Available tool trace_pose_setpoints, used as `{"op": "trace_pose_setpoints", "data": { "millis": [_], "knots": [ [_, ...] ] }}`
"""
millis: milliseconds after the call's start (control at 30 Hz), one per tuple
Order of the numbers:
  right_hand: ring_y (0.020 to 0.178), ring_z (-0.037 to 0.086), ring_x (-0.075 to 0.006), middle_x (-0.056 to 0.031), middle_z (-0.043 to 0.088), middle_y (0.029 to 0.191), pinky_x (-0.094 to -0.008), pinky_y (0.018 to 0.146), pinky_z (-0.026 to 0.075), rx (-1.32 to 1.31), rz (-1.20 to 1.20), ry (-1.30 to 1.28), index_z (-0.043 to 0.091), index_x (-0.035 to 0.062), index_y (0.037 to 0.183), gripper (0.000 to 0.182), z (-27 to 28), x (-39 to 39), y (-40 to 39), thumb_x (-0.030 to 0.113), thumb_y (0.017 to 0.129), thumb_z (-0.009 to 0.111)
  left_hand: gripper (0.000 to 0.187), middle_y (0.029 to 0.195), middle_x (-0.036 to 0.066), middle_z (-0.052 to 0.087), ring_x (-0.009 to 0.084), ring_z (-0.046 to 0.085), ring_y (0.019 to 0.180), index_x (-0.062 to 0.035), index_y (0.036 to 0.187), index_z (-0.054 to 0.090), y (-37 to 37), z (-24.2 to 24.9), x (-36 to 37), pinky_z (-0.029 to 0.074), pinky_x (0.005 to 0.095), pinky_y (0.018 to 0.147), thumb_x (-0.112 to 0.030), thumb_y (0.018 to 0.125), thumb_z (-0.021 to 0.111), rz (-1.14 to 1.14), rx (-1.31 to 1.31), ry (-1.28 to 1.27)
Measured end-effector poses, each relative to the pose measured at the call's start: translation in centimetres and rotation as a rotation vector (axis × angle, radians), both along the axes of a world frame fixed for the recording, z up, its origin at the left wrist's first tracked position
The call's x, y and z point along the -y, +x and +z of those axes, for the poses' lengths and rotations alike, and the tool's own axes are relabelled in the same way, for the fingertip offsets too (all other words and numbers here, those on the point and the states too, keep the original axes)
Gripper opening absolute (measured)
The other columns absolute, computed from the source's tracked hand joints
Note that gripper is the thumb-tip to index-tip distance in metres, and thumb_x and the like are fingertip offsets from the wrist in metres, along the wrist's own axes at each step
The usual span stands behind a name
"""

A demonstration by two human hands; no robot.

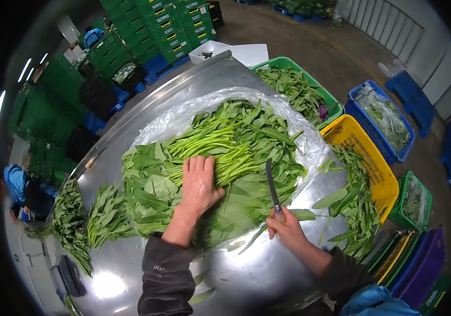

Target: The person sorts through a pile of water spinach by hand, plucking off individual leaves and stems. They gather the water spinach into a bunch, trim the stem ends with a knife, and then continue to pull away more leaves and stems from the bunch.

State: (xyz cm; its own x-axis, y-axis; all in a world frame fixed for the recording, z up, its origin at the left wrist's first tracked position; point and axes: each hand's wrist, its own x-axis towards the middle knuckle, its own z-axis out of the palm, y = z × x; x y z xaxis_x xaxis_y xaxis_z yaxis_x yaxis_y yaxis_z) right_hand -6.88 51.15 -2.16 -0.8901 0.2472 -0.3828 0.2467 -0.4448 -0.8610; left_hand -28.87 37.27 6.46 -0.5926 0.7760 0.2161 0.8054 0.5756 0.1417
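Note:
A big heap of water spinach (pixel 157 174) lies on a clear plastic sheet (pixel 180 113) on the metal table, its pale cut stems (pixel 217 145) bunched in the middle. My left hand (pixel 199 184) is over these stems, fingers curled round the near side of the bunch; the fingertips are partly hidden. To the right, my right hand (pixel 286 224) grips the handle of a knife (pixel 272 184). The curved blade points up and away, just right of the stem ends and apart from my left hand.
Smaller bunches (pixel 108 216) lie on the table's left, near another knife (pixel 92 160). Right of the table stand a green crate (pixel 336 108) of greens, a yellow crate (pixel 378 174) and a blue crate (pixel 402 152). Stacked green crates (pixel 162 31) are behind; a person in blue (pixel 17 184) bends at left.

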Motion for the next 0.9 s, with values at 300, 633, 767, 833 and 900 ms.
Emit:
{"op": "trace_pose_setpoints", "data": {
  "millis": [300,633,767,833,900],
  "knots": [
    [0.127,0.043,-0.0276,-0.0146,0.049,0.122,-0.043,0.112,0.028,-0.315,-0.318,-0.464,0.042,-0.003,0.124,0.039,1.9,0.4,-6.9,0.011,0.089,0.055,0.065,0.105,0.015,0.054,0.0358,0.051,0.102,-0.0044,0.114,0.049,0.0,3.2,2.2,0.042,0.0399,0.09,-0.009,0.053,0.071,0.063,0.358,0.254],
    [0.137,0.03,-0.0264,-0.0139,0.036,0.142,-0.0434,0.116,0.016,-0.394,-0.121,-0.549,0.027,-0.0034,0.139,0.06,7.5,2.1,-8.3,0.012,0.087,0.052,0.09,0.128,0.02,0.044,0.0373,0.041,0.121,0.0001,0.133,0.038,2.8,3.1,0.8,0.023,0.0488,0.108,-0.014,0.054,0.078,0.072,-0.012,0.112],
    [0.138,0.026,-0.0323,-0.0217,0.027,0.147,-0.0448,0.116,0.016,-0.551,-0.031,-0.438,0.02,-0.005,0.143,0.068,7.7,2.0,-7.9,0.015,0.086,0.052,0.07,0.116,0.012,0.055,0.0211,0.057,0.106,-0.0023,0.131,0.043,1.0,1.1,2.2,0.045,0.0294,0.09,0.012,0.065,0.06,0.134,0.256,0.579],
    [0.132,0.037,-0.0318,-0.0226,0.037,0.141,-0.0405,0.112,0.027,-0.558,-0.085,-0.43,0.023,-0.0051,0.142,0.063,6.6,2.0,-7.3,0.008,0.086,0.048,0.069,0.114,0.012,0.058,0.0206,0.059,0.101,-0.0027,0.129,0.044,1.2,3.0,2.5,0.048,0.0316,0.088,0.014,0.065,0.06,0.182,0.437,0.762],
    [0.133,0.036,-0.0322,-0.0237,0.034,0.143,-0.0402,0.112,0.026,-0.489,-0.12,-0.524,0.022,-0.0054,0.142,0.064,5.4,1.8,-6.8,0.009,0.085,0.047,0.063,0.113,0.008,0.058,0.0175,0.059,0.103,-0.0034,0.127,0.045,0.7,4.0,3.5,0.047,0.0295,0.089,0.015,0.069,0.06,0.173,0.571,0.923]
  ]
}}
